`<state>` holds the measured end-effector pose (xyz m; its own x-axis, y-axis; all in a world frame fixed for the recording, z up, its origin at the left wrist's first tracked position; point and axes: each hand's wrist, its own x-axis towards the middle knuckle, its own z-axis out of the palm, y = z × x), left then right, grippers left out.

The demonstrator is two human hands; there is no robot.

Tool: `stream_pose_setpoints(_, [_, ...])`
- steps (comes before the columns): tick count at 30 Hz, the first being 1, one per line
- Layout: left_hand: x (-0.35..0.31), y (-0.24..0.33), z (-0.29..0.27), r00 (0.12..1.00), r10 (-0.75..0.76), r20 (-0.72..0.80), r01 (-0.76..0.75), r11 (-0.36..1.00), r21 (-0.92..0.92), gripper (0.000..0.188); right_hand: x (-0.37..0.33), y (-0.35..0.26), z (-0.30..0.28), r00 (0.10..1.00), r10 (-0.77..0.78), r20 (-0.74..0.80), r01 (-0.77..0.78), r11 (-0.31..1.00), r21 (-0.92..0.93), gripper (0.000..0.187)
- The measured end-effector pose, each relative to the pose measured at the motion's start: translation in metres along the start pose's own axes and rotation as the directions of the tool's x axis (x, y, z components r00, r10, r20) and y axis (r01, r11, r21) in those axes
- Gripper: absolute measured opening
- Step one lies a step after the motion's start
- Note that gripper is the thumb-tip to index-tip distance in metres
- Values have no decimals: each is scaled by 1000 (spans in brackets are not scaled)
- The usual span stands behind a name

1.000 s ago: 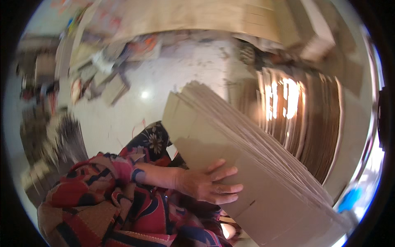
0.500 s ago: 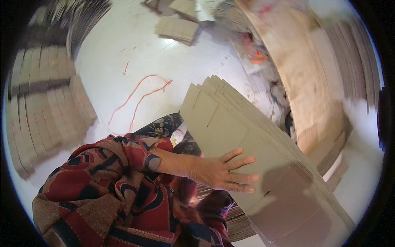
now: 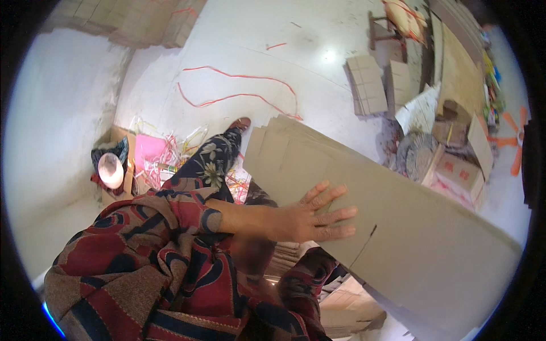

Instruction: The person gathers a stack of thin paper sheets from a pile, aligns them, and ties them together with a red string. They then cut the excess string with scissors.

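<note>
My left hand (image 3: 310, 219) lies palm down on the top sheet of a stack of flat grey-brown cardboard sheets (image 3: 421, 238). Its fingers are stretched out and spread across the board. The stack slants from the middle of the view down to the lower right, its far-left corners fanned in steps. A dark slit shows in the top sheet just right of my fingertips. My right hand is not visible. Below the left forearm, the edges of more stacked cardboard (image 3: 284, 258) show beside my leg.
Red strapping (image 3: 250, 77) lies loose on the pale floor ahead. At left, a box of tangled straps (image 3: 165, 162) stands near the wall. Cardboard bundles (image 3: 367, 85) sit at the far right, near a stool (image 3: 384, 34), a carton (image 3: 455, 176) and an orange-bladed fan (image 3: 517, 136).
The view has swung left, bringing the wall and strap box in. The cardboard stack now reaches further right and lies at a flatter slant. My left hand stays spread on top.
</note>
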<state>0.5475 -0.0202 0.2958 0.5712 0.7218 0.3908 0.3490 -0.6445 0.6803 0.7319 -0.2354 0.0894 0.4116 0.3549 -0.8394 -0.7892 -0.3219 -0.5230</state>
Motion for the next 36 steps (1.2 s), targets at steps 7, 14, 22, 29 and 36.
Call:
stream_pose_setpoints(7, [-28, -87, -42, 933, -328, -146, 338, 940, 46, 58, 89, -52, 180, 919, -61, 390, 121, 984, -131, 54])
stream_pose_setpoints(14, [-102, -179, -161, 741, -641, -201, 576, 760, -301, 80, 50, -10, 338, 677, -263, 688, 361, 933, 1, 52])
stream_pose_setpoints(22, [-200, -330, -281, 479, -839, -259, 634, 535, -559, 83, -7, 121, 523, 806, -77, 586, 385, 821, -421, 42])
stream_pose_setpoints(29, [-284, -447, -315, 343, -889, -305, 621, 458, -636, 83, 27, 260, 626, 810, 31, 586, 331, 800, -500, 35])
stream_pose_setpoints(36, [-358, -519, -284, 220, -974, -57, 526, 168, -834, 79, 83, 334, 623, 855, 180, 486, 275, 636, -721, 45])
